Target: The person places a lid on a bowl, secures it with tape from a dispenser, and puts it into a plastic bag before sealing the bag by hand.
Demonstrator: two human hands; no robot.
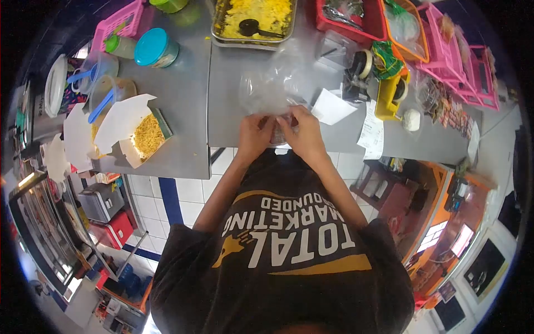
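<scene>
A clear plastic bag [272, 83] lies on the steel table in front of me, its near end gathered between my hands. My left hand [255, 133] pinches the bag from the left side. From the right, my right hand [303, 131] pinches it too, the fingertips of both hands close together. Below the fingers hangs a small part of the bag or its contents, which I cannot make out. White folded paper [332, 107] lies just right of my right hand.
A metal tray [216, 22] of yellow food with a black ladle [250, 28] stands at the far middle. On the left are a blue-lidded tub [153, 47] and open cartons of noodles [149, 136]. Red [364, 32] and pink baskets [445, 50], a tape dispenser [389, 92] and a receipt [371, 132] are right.
</scene>
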